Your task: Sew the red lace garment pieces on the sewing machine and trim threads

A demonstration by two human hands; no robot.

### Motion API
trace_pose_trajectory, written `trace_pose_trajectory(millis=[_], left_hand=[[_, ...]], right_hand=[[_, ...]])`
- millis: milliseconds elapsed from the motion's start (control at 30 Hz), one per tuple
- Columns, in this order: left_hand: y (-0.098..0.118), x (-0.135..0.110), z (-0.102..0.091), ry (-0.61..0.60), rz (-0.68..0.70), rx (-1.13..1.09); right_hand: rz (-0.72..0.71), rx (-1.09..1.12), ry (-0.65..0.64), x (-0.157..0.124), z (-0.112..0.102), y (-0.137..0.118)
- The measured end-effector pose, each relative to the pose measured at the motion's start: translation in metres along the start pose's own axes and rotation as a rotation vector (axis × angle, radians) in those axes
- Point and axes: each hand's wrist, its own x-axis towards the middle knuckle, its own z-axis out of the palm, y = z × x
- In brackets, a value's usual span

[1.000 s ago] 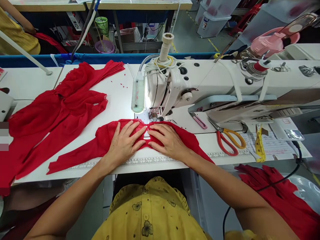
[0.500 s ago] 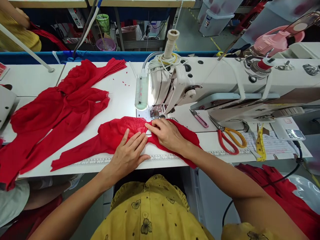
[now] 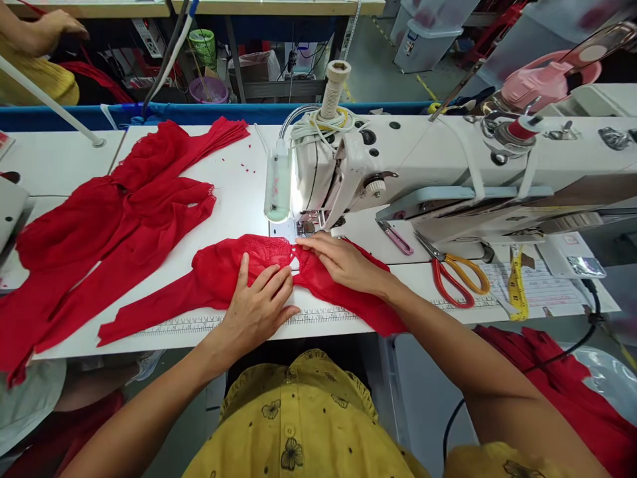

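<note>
A red lace bra (image 3: 219,265) lies across the front of the sewing machine bed, its middle just in front of the presser foot (image 3: 304,229). My left hand (image 3: 261,299) rests flat on the left cup, thumb apart and fingers spread. On the right part, close to the presser foot, my right hand (image 3: 343,262) lies with its fingers stretched out over the cloth. A small gap with white showing through sits between the two hands. The thumb of my right hand is hidden under the palm.
More red garments (image 3: 99,226) are piled at the left. Right of the needle lie pink-handled snips (image 3: 395,238), scissors (image 3: 452,272) and a yellow tape measure (image 3: 517,285). A ruler strip (image 3: 323,315) runs along the table's front edge. Another person's hand (image 3: 60,30) shows at top left.
My right hand's fingers have straightened from a bent, pinching shape. The bra's right part has spread toward the front edge, and the gap at its middle shows more. My left hand stays almost in place.
</note>
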Motion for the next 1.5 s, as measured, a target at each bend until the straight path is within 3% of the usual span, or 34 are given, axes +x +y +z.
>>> trace_pose_trajectory(millis=[100,300,500,700,900,1267,1500], left_hand=[[0.0,0.0,-0.001,-0.002,-0.016,-0.021],[-0.011,0.013,-0.007,0.004,-0.04,-0.11],[-0.027,0.026,0.009,0.015,0.007,-0.05],[-0.027,0.022,0.014,0.029,-0.015,-0.04],[-0.028,0.023,0.014,0.005,-0.035,-0.077],[-0.037,0.018,0.013,-0.027,-0.225,-0.378],[-0.036,0.02,0.01,-0.058,-0.21,-0.384]], right_hand=[[0.044,-0.003,0.023,-0.003,-0.003,-0.007],[-0.101,-0.241,0.038,-0.008,0.006,-0.019],[-0.091,-0.442,0.027,-0.016,0.012,-0.021],[-0.106,-0.51,0.046,-0.031,0.016,-0.016],[-0.061,-0.566,-0.028,-0.032,0.014,-0.017],[-0.052,-0.581,-0.062,-0.034,0.012,-0.018],[-0.069,-0.582,-0.044,-0.032,0.011,-0.02]])
